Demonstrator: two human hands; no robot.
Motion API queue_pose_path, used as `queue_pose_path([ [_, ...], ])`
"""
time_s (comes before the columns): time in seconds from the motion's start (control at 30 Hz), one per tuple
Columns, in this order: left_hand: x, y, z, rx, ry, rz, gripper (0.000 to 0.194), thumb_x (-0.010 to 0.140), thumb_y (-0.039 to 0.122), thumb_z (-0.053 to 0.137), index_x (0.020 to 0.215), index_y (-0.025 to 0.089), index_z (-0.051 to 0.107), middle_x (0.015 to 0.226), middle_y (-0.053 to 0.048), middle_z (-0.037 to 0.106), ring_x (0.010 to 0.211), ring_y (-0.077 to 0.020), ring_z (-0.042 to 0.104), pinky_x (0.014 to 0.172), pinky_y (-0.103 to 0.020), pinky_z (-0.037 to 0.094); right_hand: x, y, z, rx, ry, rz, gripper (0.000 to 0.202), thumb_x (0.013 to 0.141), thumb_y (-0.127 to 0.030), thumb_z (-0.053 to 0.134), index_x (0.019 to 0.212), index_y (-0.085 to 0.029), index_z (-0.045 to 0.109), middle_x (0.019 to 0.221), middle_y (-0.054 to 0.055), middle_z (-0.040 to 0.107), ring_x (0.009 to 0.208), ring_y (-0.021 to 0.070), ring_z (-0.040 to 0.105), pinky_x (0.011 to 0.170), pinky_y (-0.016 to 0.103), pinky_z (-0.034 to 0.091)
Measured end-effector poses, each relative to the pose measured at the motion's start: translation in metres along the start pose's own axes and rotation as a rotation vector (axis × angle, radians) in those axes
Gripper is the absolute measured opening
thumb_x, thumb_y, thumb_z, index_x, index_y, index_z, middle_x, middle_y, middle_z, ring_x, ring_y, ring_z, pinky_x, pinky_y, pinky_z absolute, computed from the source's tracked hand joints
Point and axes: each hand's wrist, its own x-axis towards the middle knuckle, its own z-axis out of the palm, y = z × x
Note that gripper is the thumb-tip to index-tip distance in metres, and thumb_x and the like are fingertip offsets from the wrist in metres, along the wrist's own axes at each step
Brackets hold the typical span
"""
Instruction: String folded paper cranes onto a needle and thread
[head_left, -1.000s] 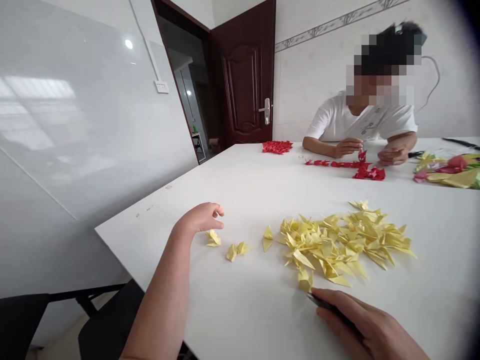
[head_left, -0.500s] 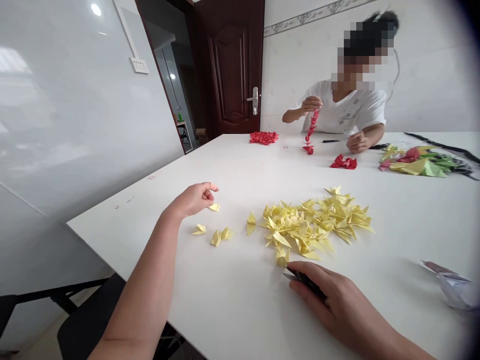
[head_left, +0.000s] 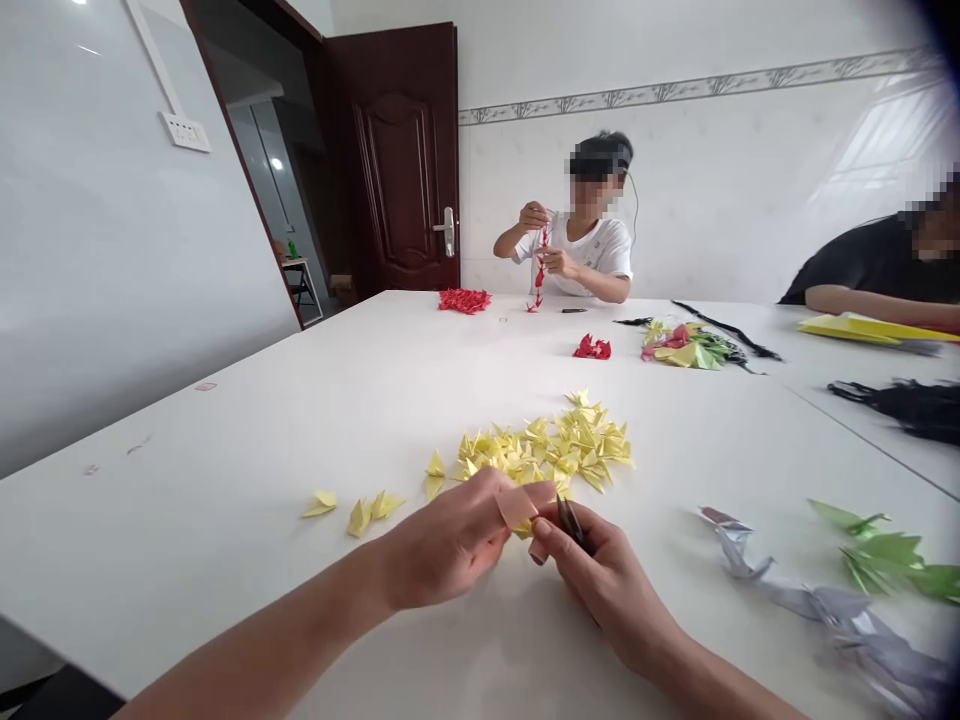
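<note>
My left hand [head_left: 457, 540] is closed, its fingertips on a folded yellow paper crane [head_left: 523, 531] that is mostly hidden. My right hand [head_left: 607, 575] meets it there, thumb and fingertips against the same crane. Dark thread snips [head_left: 571, 520] sit in my right hand, their two pointed blades up and slightly apart. Just behind both hands spreads a heap of yellow paper cranes [head_left: 577, 440]. A few loose ones lie left of it, among them a single crane [head_left: 320, 503].
Grey-white paper cranes [head_left: 847, 620] and green ones [head_left: 885, 550] lie at the right. Across the white table [head_left: 300, 400], a person [head_left: 592, 250] holds a string of red cranes [head_left: 539, 270]. Another person in black [head_left: 862, 260] sits far right. Black cords [head_left: 900, 405] lie near there.
My left hand has moved right from the loose cranes to my right hand, bringing a yellow crane. My view has swung right. The person opposite now has both hands at the red string.
</note>
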Motion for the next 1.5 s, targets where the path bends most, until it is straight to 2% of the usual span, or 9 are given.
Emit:
queue_pose_path([
  [0.13,0.0,0.008,0.003,-0.021,0.005,0.08,0.08,0.082,0.001,0.043,0.138,0.042,0.004,0.092,-0.001,0.048,0.075,-0.0114,0.05,0.064,-0.022,0.047,0.0,0.0,-0.001,0.028,-0.014,0.074,0.044,0.08,-0.058,0.051,0.064,-0.017,0.053,0.052,-0.005,0.044,0.042,0.005,0.026,0.038,0.02,0.02],
  [0.33,-0.001,0.018,0.0,-0.012,0.02,0.062,0.058,0.083,0.008,0.045,0.126,0.045,0.034,0.087,0.001,0.052,0.068,-0.0116,0.053,0.061,-0.023,0.049,0.003,0.001,-0.004,0.25,-0.051,0.243,0.044,0.078,-0.058,0.053,0.059,-0.02,0.04,0.041,-0.01,0.029,0.038,0.0052,0.021,0.037,0.019,0.017],
  [0.5,0.002,0.014,0.011,-0.068,0.096,0.094,0.071,0.082,0.001,0.045,0.136,0.038,0.018,0.096,-0.004,0.046,0.077,-0.0122,0.053,0.06,-0.024,0.051,0.003,0.002,-0.004,0.271,-0.069,0.209,0.04,0.078,-0.052,0.055,0.06,-0.02,0.04,0.04,-0.011,0.029,0.038,0.0043,0.02,0.036,0.018,0.017],
  [0.67,0.002,0.008,0.018,-0.062,0.261,-0.076,0.05,0.079,0.011,0.06,0.122,0.028,0.041,0.106,-0.007,0.046,0.097,-0.0177,0.051,0.068,-0.028,0.055,0.0,-0.001,-0.002,0.357,-0.04,0.213,0.036,0.08,-0.049,0.054,0.062,-0.02,0.039,0.037,-0.012,0.03,0.036,0.0041,0.02,0.036,0.018,0.017],
  [0.9,0.003,0.012,0.016,-0.068,0.23,-0.158,0.012,0.078,0.018,0.062,0.088,0.021,0.056,0.103,-0.007,0.056,0.097,-0.019,0.057,0.079,-0.035,0.053,0.0,0.001,-0.001,0.51,-0.067,0.186,0.03,0.08,-0.047,0.056,0.07,-0.02,0.046,0.035,-0.011,0.035,0.034,0.0048,0.022,0.036,0.018,0.021],
  [1.03,0.004,0.015,0.016,-0.073,0.231,-0.131,0.008,0.078,0.015,0.062,0.083,0.02,0.059,0.105,-0.009,0.06,0.097,-0.0188,0.059,0.079,-0.034,0.052,-0.002,0.002,0.0,0.503,-0.081,0.172,0.029,0.081,-0.049,0.056,0.078,-0.02,0.05,0.035,-0.011,0.034,0.035,0.0057,0.022,0.036,0.018,0.022],
  [1.2,0.003,0.012,0.013,-0.083,0.27,-0.072,0.015,0.079,0.007,0.053,0.084,0.021,0.055,0.081,-0.004,0.066,0.111,-0.0223,0.057,0.086,-0.036,0.052,-0.003,0.0,-0.001,0.299,0.003,0.077,0.037,0.084,-0.055,0.049,0.072,-0.019,0.052,0.048,-0.007,0.04,0.043,0.0064,0.029,0.041,0.019,0.025],
  [1.37,0.002,0.005,0.009,-0.012,0.317,-0.089,0.015,0.077,0.006,0.052,0.081,0.02,0.053,0.077,-0.002,0.066,0.09,-0.0172,0.066,0.074,-0.027,0.055,0.002,-0.002,-0.009,0.179,0.115,-0.057,0.043,0.09,-0.054,0.033,0.095,-0.019,0.057,0.067,-0.002,0.048,0.051,0.0093,0.036,0.045,0.022,0.032],
  [1.5,0.003,0.004,0.008,0.009,0.321,-0.097,0.017,0.076,0.003,0.051,0.079,0.02,0.053,0.077,-0.002,0.067,0.085,-0.0152,0.066,0.072,-0.026,0.055,0.003,0.001,-0.014,0.037,0.187,-0.262,0.025,0.091,-0.041,0.039,0.105,-0.023,0.049,0.077,0.0,0.055,0.061,0.0119,0.046,0.056,0.025,0.041],
])
